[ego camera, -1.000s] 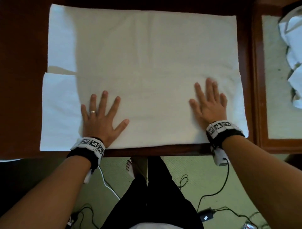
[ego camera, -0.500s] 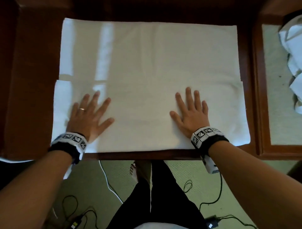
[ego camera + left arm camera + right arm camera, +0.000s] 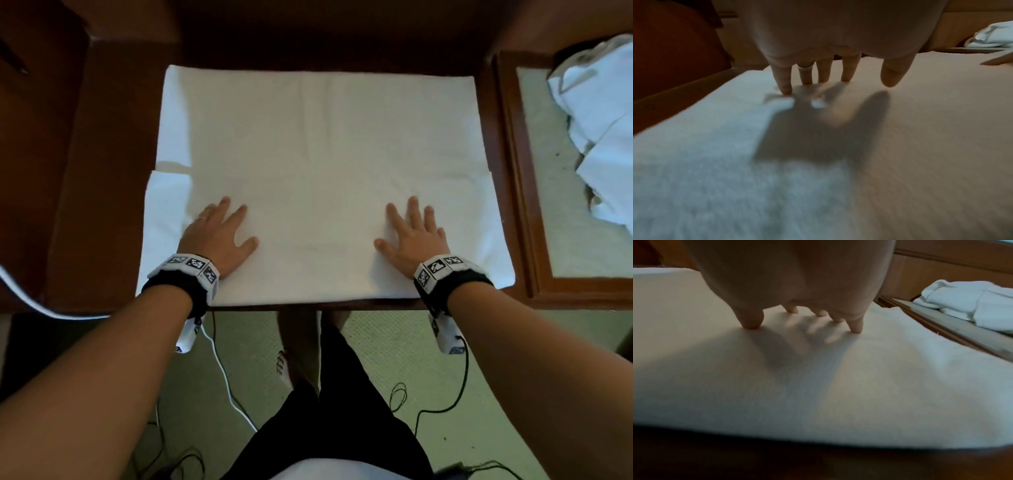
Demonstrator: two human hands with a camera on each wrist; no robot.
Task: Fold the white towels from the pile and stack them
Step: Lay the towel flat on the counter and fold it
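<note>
We press left hand (image 3: 219,236) and right hand (image 3: 412,236), fingers straight, on towel (image 3: 322,144), long axis left-right along table (image 3: 99,205) edge.

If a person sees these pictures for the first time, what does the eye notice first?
First, the big white towel spread over the dark wooden table, with the left hand and right hand lying flat on its near part. Then the crumpled towel pile at far right.
</note>
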